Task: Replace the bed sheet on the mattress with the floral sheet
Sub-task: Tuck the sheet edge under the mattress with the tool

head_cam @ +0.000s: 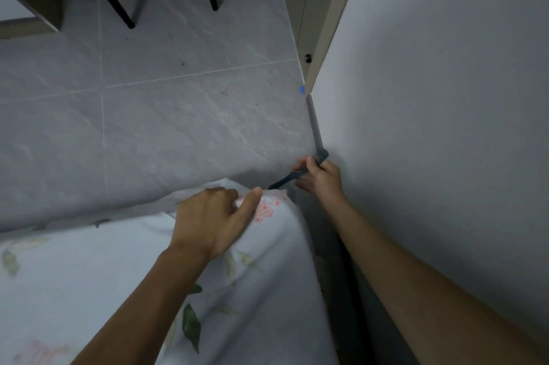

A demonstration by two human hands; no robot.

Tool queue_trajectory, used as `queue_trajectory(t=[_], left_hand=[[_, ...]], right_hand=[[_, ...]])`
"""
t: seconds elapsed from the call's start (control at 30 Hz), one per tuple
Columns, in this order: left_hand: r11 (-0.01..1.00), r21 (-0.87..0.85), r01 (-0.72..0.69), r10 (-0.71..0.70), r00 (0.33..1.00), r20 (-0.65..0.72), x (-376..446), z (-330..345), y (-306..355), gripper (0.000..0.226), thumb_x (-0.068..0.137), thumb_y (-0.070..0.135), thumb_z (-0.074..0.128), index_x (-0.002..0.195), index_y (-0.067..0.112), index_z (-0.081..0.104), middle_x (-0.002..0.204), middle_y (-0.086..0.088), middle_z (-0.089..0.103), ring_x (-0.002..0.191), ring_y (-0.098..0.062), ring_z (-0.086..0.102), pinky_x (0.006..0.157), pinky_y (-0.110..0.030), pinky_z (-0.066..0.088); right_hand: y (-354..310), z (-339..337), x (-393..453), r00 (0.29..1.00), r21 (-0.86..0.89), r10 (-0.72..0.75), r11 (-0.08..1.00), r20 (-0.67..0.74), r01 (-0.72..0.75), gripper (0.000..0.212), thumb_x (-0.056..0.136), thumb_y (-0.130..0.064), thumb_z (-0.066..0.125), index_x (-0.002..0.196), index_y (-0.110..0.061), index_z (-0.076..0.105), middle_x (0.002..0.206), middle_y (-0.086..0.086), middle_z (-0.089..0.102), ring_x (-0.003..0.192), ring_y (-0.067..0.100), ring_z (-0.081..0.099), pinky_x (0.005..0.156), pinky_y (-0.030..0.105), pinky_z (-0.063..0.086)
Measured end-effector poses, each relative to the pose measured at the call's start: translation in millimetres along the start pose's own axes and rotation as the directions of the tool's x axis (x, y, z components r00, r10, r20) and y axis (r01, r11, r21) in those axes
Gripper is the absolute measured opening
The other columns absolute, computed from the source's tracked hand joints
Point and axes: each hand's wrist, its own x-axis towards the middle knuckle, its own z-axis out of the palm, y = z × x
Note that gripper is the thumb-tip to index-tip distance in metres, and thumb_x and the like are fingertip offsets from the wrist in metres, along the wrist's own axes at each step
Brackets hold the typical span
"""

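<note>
The floral sheet [124,275] is found spread over the mattress, reaching the far corner of the bed next to the wall [445,127]. At that corner the cloth is bunched into a small fold, with a pink flower print showing just beside the thumb.

The left hand [211,219] is pressed on top of the corner, fingers curled over the bunched cloth and thumb extended along the fold; the sheet is judged to be gripped there. The right hand [319,176] is held in the narrow gap between the bed edge and the wall, fingers closed round a dark strap [292,176] that runs from the hand toward the corner of the sheet. Whether this strap is an elastic corner band of the sheet or a separate fastener cannot be told.

The sheet is judged light, thin and limp: no shape is kept unless tension is applied, and slack is gathered easily. The surface appears smooth, so some slip over the mattress is to be expected. It is best taken at the hem or corner seam, where the cloth is doubled, not on the flat panel. The strap is judged stretchy and liable to snap back if let go under tension.

Grey tiled floor [148,127] lies beyond the bed's far edge, with dark chair legs [118,2] well apart.
</note>
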Motion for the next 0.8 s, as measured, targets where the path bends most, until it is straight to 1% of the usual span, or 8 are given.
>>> queue_trajectory(t=[0.13, 0.23, 0.37, 0.47, 0.53, 0.67, 0.73, 0.8], left_hand=[[0.997, -0.018, -0.068, 0.069, 0.996, 0.060, 7, -3, -14, 0.071, 0.093, 0.080, 0.017, 0.068, 0.024, 0.053, 0.076, 0.008, 0.060, 0.071, -0.015, 0.057, 0.067, -0.035, 0.039], [0.995, 0.058, -0.078, 0.078, 0.997, -0.002, -5, -25, -73, 0.065, 0.094, 0.077, 0.023, 0.105, 0.032, 0.068, 0.104, 0.008, 0.066, 0.097, -0.020, 0.062, 0.086, -0.041, 0.046], [0.995, 0.084, 0.056, -0.049, 0.995, -0.082, -35, -25, -149, 0.068, 0.097, 0.077, 0.022, 0.070, 0.024, 0.056, 0.073, 0.008, 0.057, 0.074, -0.023, 0.059, 0.062, -0.034, 0.044], [0.994, 0.100, 0.040, -0.029, 0.993, -0.116, -36, -10, -153, 0.070, 0.097, 0.075, 0.022, 0.060, 0.022, 0.047, 0.060, 0.006, 0.049, 0.055, -0.018, 0.049, 0.049, -0.029, 0.037], [0.993, 0.105, 0.047, -0.036, 0.994, -0.106, -33, -11, -151, 0.071, 0.096, 0.077, 0.021, 0.056, 0.023, 0.045, 0.055, 0.007, 0.047, 0.049, -0.014, 0.045, 0.046, -0.024, 0.029], [0.982, 0.066, 0.175, -0.168, 0.981, -0.097, -33, -26, -142, 0.084, 0.088, 0.084, 0.014, 0.052, 0.018, 0.051, 0.048, 0.005, 0.050, 0.045, -0.009, 0.046, 0.047, -0.021, 0.030], [0.976, 0.037, 0.216, -0.213, 0.973, -0.086, -39, -38, -135, 0.086, 0.084, 0.085, 0.013, 0.052, 0.016, 0.053, 0.048, 0.003, 0.053, 0.048, -0.013, 0.052, 0.052, -0.027, 0.042], [0.978, 0.015, 0.209, -0.206, 0.973, -0.107, -49, -50, -131, 0.083, 0.085, 0.083, 0.016, 0.052, 0.016, 0.051, 0.047, 0.002, 0.053, 0.047, -0.012, 0.052, 0.050, -0.027, 0.039]], right_hand=[[-18, 46, 3, 0.968, -0.169, 0.024, 0.985, 0.249, 0.019, 0.022, 0.108, -0.019, 0.053, 0.111, -0.009, 0.073, 0.108, 0.012, 0.076, 0.095, 0.024, 0.075, 0.080, 0.032, 0.063], [-18, 77, 7, 0.913, -0.256, 0.099, 0.967, 0.395, 0.006, 0.020, 0.106, -0.018, 0.057, 0.112, -0.011, 0.075, 0.109, 0.015, 0.076, 0.099, 0.026, 0.075, 0.087, 0.034, 0.062], [-17, 99, 23, 0.846, -0.354, 0.183, 0.935, 0.500, 0.006, 0.020, 0.107, -0.018, 0.054, 0.108, -0.015, 0.074, 0.106, 0.015, 0.076, 0.099, 0.025, 0.075, 0.087, 0.034, 0.061], [-15, 106, 34, 0.921, -0.267, 0.065, 0.963, 0.385, 0.043, 0.023, 0.109, -0.015, 0.051, 0.103, -0.013, 0.073, 0.097, 0.012, 0.076, 0.095, 0.025, 0.075, 0.089, 0.041, 0.060], [-15, 106, 34, 0.917, -0.236, 0.090, 0.972, 0.388, 0.004, 0.023, 0.109, -0.015, 0.050, 0.107, -0.011, 0.072, 0.104, 0.014, 0.077, 0.102, 0.026, 0.074, 0.095, 0.042, 0.058], [-7, 103, 29, 0.773, -0.462, 0.254, 0.885, 0.582, 0.057, 0.024, 0.107, -0.013, 0.053, 0.121, -0.008, 0.072, 0.118, 0.009, 0.076, 0.114, 0.020, 0.071, 0.100, 0.031, 0.055], [-11, 104, 34, 0.777, -0.458, 0.240, 0.886, 0.582, 0.070, 0.024, 0.107, -0.011, 0.053, 0.121, -0.007, 0.072, 0.116, 0.008, 0.077, 0.116, 0.022, 0.071, 0.095, 0.028, 0.057], [-12, 109, 34, 0.791, -0.416, 0.245, 0.909, 0.561, 0.014, 0.022, 0.107, -0.013, 0.054, 0.118, -0.008, 0.072, 0.113, 0.007, 0.078, 0.116, 0.025, 0.071, 0.095, 0.032, 0.058]])
